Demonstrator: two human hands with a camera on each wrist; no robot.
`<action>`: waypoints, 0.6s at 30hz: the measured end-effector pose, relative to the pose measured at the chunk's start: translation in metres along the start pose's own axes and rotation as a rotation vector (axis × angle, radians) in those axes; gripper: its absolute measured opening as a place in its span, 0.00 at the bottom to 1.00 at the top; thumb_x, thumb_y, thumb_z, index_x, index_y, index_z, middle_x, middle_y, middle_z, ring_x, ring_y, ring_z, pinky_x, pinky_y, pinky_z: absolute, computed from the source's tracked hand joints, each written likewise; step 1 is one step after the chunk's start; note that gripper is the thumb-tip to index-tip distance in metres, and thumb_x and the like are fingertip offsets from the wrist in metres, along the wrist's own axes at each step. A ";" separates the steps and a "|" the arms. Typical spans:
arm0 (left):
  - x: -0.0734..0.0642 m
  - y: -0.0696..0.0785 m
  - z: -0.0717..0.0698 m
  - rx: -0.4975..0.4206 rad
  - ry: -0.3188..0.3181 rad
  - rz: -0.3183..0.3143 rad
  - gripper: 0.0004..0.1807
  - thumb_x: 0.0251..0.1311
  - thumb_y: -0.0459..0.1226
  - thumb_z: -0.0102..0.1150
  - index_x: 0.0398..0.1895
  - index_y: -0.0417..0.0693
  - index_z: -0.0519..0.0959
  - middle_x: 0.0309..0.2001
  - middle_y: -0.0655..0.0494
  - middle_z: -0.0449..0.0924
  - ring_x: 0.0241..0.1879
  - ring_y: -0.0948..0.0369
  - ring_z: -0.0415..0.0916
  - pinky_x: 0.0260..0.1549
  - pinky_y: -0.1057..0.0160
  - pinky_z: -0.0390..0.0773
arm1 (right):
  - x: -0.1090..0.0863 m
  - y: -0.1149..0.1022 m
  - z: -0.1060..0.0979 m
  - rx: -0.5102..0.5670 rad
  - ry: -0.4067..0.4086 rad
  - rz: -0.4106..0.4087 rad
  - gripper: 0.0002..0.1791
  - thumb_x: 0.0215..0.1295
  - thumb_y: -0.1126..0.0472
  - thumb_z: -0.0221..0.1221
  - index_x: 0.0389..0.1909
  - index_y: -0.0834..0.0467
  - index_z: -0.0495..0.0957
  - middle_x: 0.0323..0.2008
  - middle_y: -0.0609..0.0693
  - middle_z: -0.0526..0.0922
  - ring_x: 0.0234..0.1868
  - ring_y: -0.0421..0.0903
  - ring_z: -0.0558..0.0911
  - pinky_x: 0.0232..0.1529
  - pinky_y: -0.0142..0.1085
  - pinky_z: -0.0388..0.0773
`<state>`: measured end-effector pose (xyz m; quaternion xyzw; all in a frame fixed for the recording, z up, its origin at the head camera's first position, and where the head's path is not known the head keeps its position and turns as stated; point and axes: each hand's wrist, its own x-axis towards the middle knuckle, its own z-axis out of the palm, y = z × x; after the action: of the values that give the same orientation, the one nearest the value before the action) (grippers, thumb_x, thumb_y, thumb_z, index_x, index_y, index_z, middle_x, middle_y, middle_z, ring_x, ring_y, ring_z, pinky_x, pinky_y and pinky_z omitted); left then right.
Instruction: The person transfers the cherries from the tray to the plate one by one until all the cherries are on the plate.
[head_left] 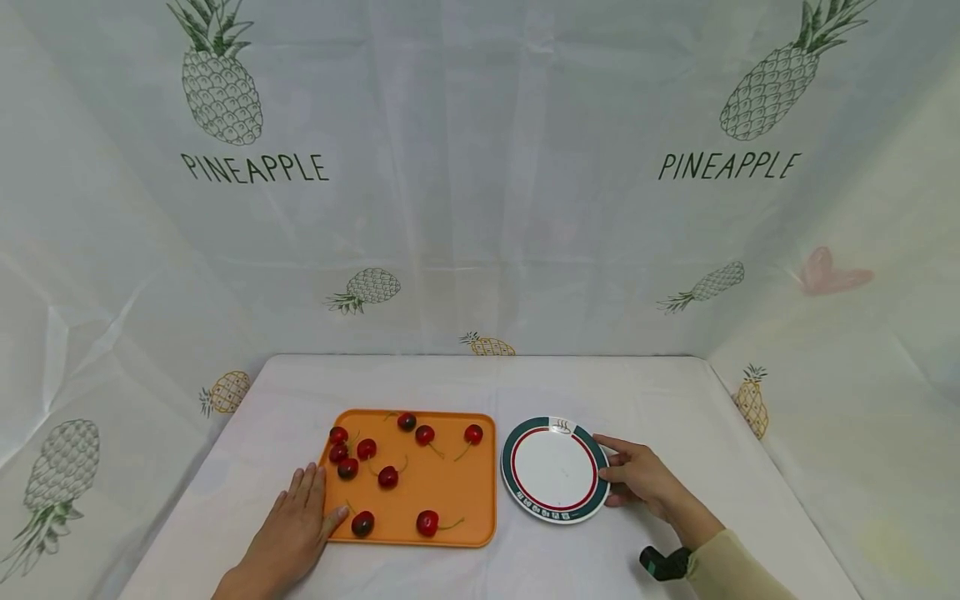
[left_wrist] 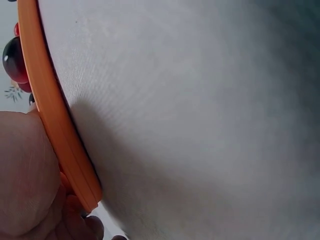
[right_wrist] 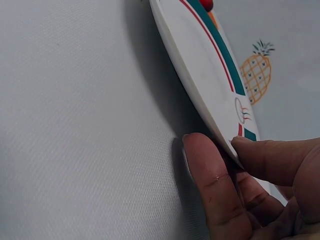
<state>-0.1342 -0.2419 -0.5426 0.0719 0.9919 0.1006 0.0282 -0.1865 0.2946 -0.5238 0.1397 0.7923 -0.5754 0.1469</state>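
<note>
An orange tray (head_left: 450, 492) with several red cherries (head_left: 427, 522) on it lies left of the middle. My left hand (head_left: 292, 525) is at its left edge, thumb over the rim and fingers along the outer side. The tray's rim (left_wrist: 55, 110) runs beside the thumb in the left wrist view. To the right of the tray is a round white plate (head_left: 557, 471) with a green band and a red ring. My right hand (head_left: 637, 479) pinches its right rim, thumb (right_wrist: 270, 157) on top and fingers at the underside.
A white cloth covers the table (head_left: 420, 383). Behind it hangs a curtain (head_left: 465, 208) printed with pineapples, which also rises on both sides. A small black device (head_left: 665, 564) sits at my right wrist by the sleeve (head_left: 731, 567).
</note>
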 end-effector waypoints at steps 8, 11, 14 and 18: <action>-0.001 -0.003 -0.005 -0.015 -0.012 0.007 0.48 0.77 0.59 0.50 0.76 0.23 0.58 0.77 0.23 0.57 0.77 0.27 0.54 0.69 0.26 0.60 | 0.001 0.001 0.000 -0.013 -0.003 -0.007 0.38 0.65 0.73 0.66 0.76 0.57 0.70 0.48 0.61 0.78 0.31 0.51 0.85 0.32 0.45 0.87; -0.002 -0.004 -0.007 -0.008 0.020 0.026 0.46 0.77 0.58 0.52 0.76 0.24 0.61 0.77 0.25 0.59 0.76 0.28 0.56 0.68 0.25 0.60 | 0.002 0.001 0.000 -0.020 0.001 -0.008 0.37 0.66 0.73 0.66 0.76 0.56 0.70 0.48 0.61 0.78 0.32 0.51 0.85 0.32 0.45 0.87; -0.002 -0.006 -0.009 0.014 0.074 0.036 0.42 0.75 0.54 0.58 0.75 0.28 0.66 0.75 0.27 0.64 0.75 0.29 0.60 0.67 0.26 0.62 | 0.002 0.001 0.000 -0.022 0.004 -0.009 0.37 0.66 0.73 0.65 0.76 0.56 0.70 0.49 0.61 0.78 0.32 0.51 0.84 0.32 0.45 0.87; -0.001 -0.006 -0.016 0.035 0.190 0.069 0.34 0.67 0.47 0.70 0.69 0.35 0.75 0.68 0.33 0.74 0.68 0.35 0.70 0.64 0.31 0.70 | 0.002 0.002 0.001 -0.022 0.005 -0.015 0.37 0.66 0.73 0.65 0.76 0.57 0.70 0.48 0.61 0.78 0.32 0.50 0.84 0.32 0.44 0.87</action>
<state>-0.1349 -0.2513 -0.5284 0.0966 0.9887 0.0905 -0.0708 -0.1881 0.2946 -0.5262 0.1334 0.8001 -0.5674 0.1422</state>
